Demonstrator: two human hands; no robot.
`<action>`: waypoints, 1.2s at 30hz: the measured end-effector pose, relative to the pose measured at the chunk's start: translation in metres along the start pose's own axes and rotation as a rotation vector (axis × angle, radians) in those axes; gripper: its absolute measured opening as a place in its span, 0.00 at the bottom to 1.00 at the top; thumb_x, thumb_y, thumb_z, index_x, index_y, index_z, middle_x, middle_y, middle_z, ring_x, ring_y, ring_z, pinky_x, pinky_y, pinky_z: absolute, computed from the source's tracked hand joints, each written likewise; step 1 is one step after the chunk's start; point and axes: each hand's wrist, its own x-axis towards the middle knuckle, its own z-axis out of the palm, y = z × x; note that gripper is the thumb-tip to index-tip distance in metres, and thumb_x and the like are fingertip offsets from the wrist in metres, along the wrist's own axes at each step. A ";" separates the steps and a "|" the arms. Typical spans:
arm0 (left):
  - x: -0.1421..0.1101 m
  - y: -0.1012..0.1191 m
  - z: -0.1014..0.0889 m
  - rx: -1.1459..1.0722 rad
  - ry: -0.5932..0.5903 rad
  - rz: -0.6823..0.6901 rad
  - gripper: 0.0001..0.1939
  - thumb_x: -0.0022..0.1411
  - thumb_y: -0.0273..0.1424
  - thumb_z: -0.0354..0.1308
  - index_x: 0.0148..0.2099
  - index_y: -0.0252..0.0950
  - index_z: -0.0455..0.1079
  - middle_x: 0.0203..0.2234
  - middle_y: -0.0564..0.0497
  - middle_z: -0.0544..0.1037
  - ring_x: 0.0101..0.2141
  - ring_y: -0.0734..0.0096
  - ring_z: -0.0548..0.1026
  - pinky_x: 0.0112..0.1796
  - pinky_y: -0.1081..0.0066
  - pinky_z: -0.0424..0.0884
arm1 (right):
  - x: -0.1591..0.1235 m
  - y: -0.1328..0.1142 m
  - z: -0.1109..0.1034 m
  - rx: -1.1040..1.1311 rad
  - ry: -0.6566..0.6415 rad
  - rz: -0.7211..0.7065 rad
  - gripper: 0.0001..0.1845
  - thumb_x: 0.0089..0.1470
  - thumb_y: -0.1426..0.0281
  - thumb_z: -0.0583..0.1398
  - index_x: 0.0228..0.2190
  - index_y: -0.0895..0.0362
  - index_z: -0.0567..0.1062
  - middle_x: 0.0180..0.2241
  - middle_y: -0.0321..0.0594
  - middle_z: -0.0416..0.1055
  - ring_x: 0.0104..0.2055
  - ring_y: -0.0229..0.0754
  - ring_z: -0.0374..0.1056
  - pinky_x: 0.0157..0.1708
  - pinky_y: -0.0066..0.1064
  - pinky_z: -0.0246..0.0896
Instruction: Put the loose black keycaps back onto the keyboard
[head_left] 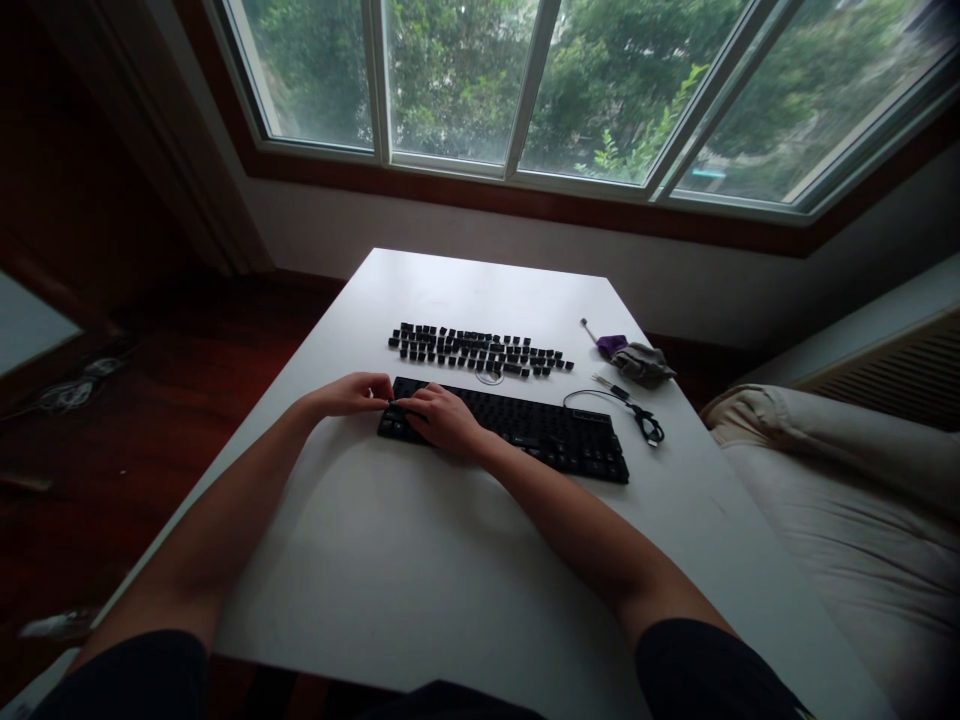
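Note:
A black keyboard (pixel 544 425) lies at a slight slant on the white table (pixel 420 560). My left hand (pixel 349 395) is at its left end, thumb and forefinger drawn together at the keyboard's edge; whatever is between them is too small to make out. From the other side, my right hand (pixel 444 418) reaches over the left part of the keyboard, its fingers closed together and their tips close to my left fingertips. What the right fingers grip, if anything, is hidden. Behind the keyboard, loose black keycaps (pixel 480 350) are spread in several rows.
A thin wire loop (pixel 490 379) lies between keycaps and keyboard. At right are a coiled black cable (pixel 648 425), a grey cloth (pixel 643 363) with a purple piece (pixel 611 345), and a thin-handled tool (pixel 589 328). A window (pixel 450 90) rises beyond; a light-coloured padded seat (pixel 810 470) stands right.

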 end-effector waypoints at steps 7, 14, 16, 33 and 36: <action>-0.001 0.003 -0.001 0.002 -0.002 -0.015 0.19 0.59 0.47 0.63 0.40 0.36 0.72 0.32 0.51 0.76 0.32 0.70 0.71 0.34 0.72 0.66 | -0.002 -0.002 0.001 -0.084 -0.023 -0.043 0.17 0.66 0.69 0.57 0.54 0.53 0.77 0.40 0.44 0.75 0.44 0.44 0.64 0.46 0.33 0.61; 0.001 -0.001 -0.003 -0.089 -0.027 -0.033 0.20 0.60 0.48 0.62 0.41 0.35 0.73 0.33 0.50 0.77 0.34 0.67 0.72 0.35 0.71 0.66 | -0.003 -0.004 0.000 -0.090 -0.029 -0.036 0.17 0.67 0.69 0.56 0.53 0.53 0.77 0.41 0.44 0.75 0.45 0.44 0.64 0.47 0.34 0.61; 0.001 -0.003 -0.002 -0.089 -0.026 -0.039 0.21 0.59 0.48 0.62 0.41 0.35 0.73 0.32 0.50 0.77 0.34 0.67 0.72 0.35 0.71 0.66 | -0.003 -0.005 0.000 -0.088 -0.031 -0.023 0.17 0.66 0.69 0.57 0.53 0.53 0.77 0.41 0.44 0.75 0.45 0.45 0.63 0.48 0.35 0.61; 0.005 -0.006 0.005 -0.126 0.037 -0.060 0.18 0.57 0.46 0.62 0.38 0.35 0.74 0.31 0.51 0.76 0.33 0.68 0.71 0.34 0.71 0.66 | -0.005 -0.011 0.000 -0.135 -0.060 -0.003 0.14 0.65 0.70 0.57 0.49 0.54 0.78 0.42 0.45 0.73 0.47 0.45 0.61 0.48 0.35 0.59; 0.006 -0.005 0.008 -0.054 0.055 -0.042 0.20 0.58 0.48 0.62 0.37 0.35 0.73 0.29 0.52 0.75 0.31 0.69 0.70 0.33 0.72 0.64 | -0.006 -0.010 0.002 -0.122 -0.045 -0.001 0.15 0.65 0.71 0.57 0.50 0.55 0.77 0.43 0.45 0.73 0.48 0.45 0.61 0.49 0.36 0.59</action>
